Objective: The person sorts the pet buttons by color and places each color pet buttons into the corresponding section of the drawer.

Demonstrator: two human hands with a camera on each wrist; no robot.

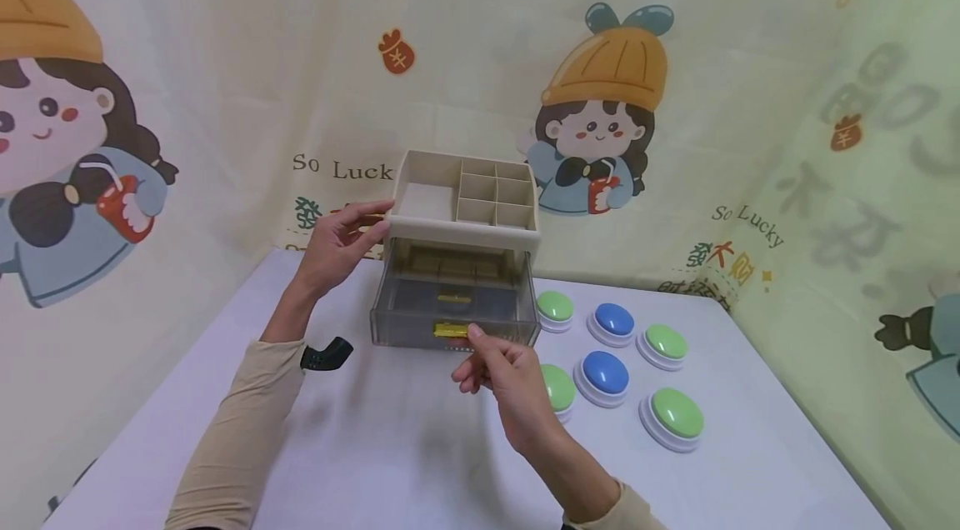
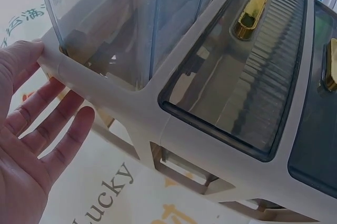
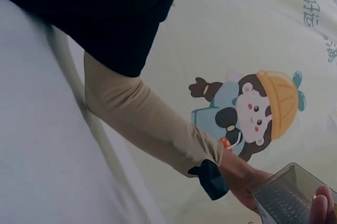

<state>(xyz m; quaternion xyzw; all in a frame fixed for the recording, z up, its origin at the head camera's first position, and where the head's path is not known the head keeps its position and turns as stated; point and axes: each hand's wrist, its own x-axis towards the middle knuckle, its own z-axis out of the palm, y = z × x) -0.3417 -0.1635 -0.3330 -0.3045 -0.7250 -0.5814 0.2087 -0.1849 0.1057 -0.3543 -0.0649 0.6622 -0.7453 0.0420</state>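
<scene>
A beige desktop organizer (image 1: pixel 465 228) stands on the table with a divided tray on top. Below the tray, a see-through drawer (image 1: pixel 390 328) sticks out toward me. My right hand (image 1: pixel 513 384) pinches the drawer's gold handle (image 1: pixel 450 331), its thumb at the right end and the other fingers curled beneath. In the right wrist view only a few fingertips (image 3: pixel 319 208) show beside the drawer (image 3: pixel 287 195). My left hand (image 1: pixel 333 251) touches the organizer's upper left side with fairly straight fingers. The left wrist view shows that hand (image 2: pixel 37 129) at the frame's corner.
Several round push buttons stand right of the organizer, among them a blue button (image 1: pixel 605 373) and a green button (image 1: pixel 677 413). A printed curtain (image 1: pixel 465 105) hangs behind the white table (image 1: pixel 390 447). In the left wrist view, more dark drawer fronts (image 2: pixel 226 87) have gold handles.
</scene>
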